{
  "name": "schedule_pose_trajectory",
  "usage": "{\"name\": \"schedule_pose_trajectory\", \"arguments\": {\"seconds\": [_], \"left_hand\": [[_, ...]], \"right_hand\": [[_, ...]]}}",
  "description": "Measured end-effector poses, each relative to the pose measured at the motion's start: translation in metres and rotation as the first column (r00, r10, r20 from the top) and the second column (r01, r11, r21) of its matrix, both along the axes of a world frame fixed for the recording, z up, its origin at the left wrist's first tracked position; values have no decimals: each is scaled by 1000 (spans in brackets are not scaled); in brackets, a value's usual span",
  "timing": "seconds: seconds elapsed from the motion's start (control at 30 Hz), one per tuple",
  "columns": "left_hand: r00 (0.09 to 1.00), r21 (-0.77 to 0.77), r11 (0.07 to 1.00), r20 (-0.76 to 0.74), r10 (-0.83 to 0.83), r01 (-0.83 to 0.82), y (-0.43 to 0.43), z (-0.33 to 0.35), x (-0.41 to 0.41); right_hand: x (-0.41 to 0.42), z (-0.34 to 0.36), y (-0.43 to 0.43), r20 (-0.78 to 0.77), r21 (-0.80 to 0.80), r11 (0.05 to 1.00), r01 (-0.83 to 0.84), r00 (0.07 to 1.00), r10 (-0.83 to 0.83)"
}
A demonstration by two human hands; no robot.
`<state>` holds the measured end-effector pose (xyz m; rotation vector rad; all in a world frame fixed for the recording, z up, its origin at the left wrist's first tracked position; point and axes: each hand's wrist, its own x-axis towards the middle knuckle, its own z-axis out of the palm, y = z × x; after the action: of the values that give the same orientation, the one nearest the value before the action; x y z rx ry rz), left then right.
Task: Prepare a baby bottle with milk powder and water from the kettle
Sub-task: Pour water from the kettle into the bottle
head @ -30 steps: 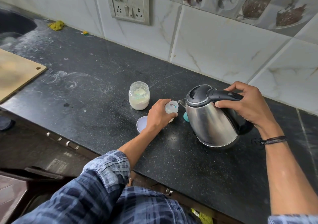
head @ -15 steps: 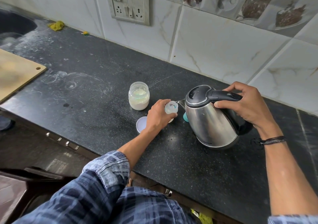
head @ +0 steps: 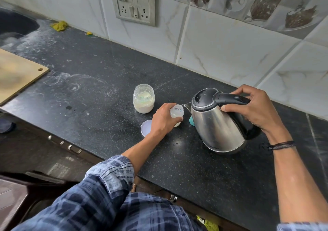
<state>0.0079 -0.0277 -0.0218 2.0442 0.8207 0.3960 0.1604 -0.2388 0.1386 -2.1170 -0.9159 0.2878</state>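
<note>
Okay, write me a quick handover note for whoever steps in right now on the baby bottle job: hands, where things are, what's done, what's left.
Left hand: gripping the open baby bottle, upright on the counter.
Right hand: holding the kettle by its handle, tilted, spout at the bottle mouth.
Milk powder jar: open, behind the left hand; its white lid lies near the counter's front edge. A teal piece sits behind the kettle.
Done: bottle and jar opened, and the bottom of the bottle looks whitish.
Left: finish pouring, set the kettle down, close the bottle.
</note>
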Motion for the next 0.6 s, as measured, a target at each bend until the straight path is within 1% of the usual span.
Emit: {"name": "schedule_pose_trajectory", "arguments": {"seconds": [0.6], "left_hand": [[1000, 1, 1000, 15, 1, -1, 1, -5, 0]], "right_hand": [[-4, 4, 5, 11, -32, 999, 1, 1000, -1]]}}
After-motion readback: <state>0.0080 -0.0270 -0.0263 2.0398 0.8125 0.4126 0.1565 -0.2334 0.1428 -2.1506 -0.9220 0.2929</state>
